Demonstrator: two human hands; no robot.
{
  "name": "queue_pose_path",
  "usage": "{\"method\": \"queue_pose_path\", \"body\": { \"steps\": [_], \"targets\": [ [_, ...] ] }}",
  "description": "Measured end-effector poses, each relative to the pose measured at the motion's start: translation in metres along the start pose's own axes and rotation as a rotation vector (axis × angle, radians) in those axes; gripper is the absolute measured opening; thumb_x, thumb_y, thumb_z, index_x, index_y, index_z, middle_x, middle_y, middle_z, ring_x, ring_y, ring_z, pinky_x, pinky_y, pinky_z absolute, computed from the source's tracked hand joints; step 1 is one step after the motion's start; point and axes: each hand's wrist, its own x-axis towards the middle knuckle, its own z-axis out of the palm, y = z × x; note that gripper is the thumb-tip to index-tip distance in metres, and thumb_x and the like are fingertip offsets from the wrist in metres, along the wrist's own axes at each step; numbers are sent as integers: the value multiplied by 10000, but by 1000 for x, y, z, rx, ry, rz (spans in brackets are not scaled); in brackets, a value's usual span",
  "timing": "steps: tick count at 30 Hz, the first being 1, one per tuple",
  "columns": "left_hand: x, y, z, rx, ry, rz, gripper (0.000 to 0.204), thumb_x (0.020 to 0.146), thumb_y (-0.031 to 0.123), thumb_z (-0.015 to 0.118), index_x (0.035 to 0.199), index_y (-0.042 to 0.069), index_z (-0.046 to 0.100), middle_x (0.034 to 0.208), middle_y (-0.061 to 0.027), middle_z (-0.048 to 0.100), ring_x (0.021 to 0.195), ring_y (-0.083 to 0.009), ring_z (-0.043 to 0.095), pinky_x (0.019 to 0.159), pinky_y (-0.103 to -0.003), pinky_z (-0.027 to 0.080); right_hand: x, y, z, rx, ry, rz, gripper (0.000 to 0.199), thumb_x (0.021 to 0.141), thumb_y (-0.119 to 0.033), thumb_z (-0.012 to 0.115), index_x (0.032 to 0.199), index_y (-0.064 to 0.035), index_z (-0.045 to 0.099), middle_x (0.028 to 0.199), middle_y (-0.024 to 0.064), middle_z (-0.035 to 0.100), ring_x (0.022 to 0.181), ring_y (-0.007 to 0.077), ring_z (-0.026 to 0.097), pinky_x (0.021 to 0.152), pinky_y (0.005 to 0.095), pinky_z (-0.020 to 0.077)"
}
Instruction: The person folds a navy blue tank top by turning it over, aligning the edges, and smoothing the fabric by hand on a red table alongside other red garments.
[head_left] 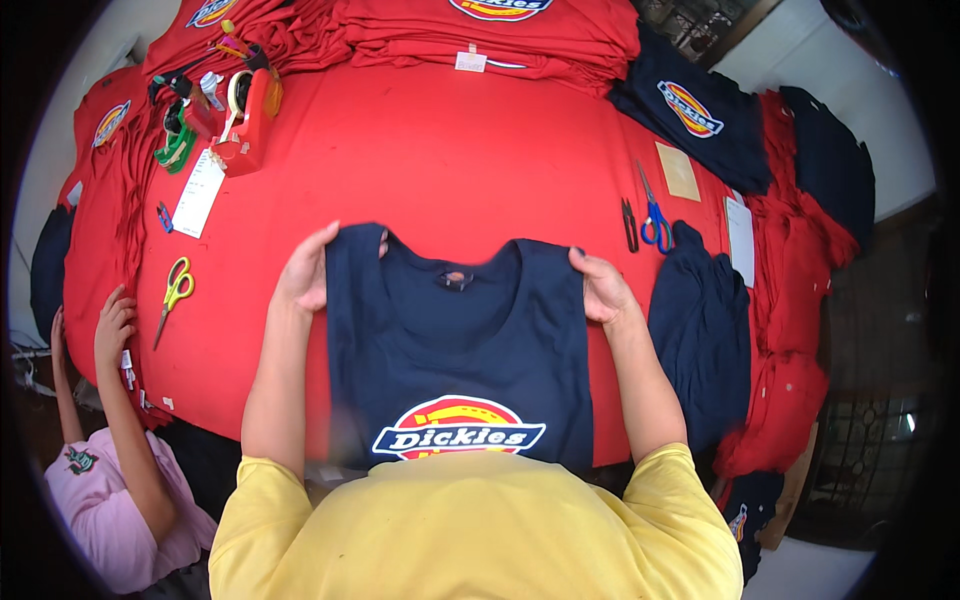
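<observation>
A navy sleeveless top (pixel 455 355) lies spread in front of me, its scooped neckline away from me and a red, yellow and white printed emblem on its chest. Its lower part drops out of sight against my body. My left hand (pixel 308 272) grips the top at its left shoulder edge, fingers partly behind the cloth. At the opposite shoulder edge, my right hand (pixel 604 286) pinches the fabric with the thumb in front. A small neck label (pixel 455 280) shows inside the collar. Red cloth (pixel 420 160) covers the table beneath.
Yellow-handled scissors (pixel 175 295) lie left, blue-handled scissors (pixel 655 220) right beside dark snips (pixel 629 225). A red tape dispenser (pixel 245 130) stands back left. Folded red shirts (pixel 490 50) line the far edge; a crumpled navy garment (pixel 700 340) lies right. Another person's hand (pixel 115 325) rests far left.
</observation>
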Motion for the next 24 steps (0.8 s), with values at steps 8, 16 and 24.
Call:
{"method": "queue_pose_path", "body": {
  "steps": [8, 16, 24],
  "targets": [
    [43, 43, -50, -85, 272, -16, 343, 942, 208, 502, 1112, -81, 571, 1075, -214, 651, 978, -288, 657, 862, -409, 547, 34, -45, 6, 237, 201, -46, 422, 976, -262, 495, 1194, 98, 527, 1156, 242, 615, 1062, 339, 624, 944, 474, 498],
    [5, 19, 27, 112, 226, -13, 343, 965, 192, 493, 1179, -62, 577, 1143, -162, 650, 1070, -247, 630, 960, -377, 490, 2, -36, 40, -85, 42, -171, 327, 963, -186, 499, 1152, 74, 561, 1098, 182, 636, 1017, 264, 630, 894, 367, 506],
    [-55, -92, 128, 297, 306, 251, 309, 981, 187, 519, 1157, -58, 582, 1164, -113, 631, 1092, -168, 588, 975, -303, 442, -87, 56, 130, -157, 10, -383, 382, 943, -42, 483, 1306, 75, 457, 1262, 171, 575, 1188, 252, 552, 1053, 376, 413]
  ]
}}
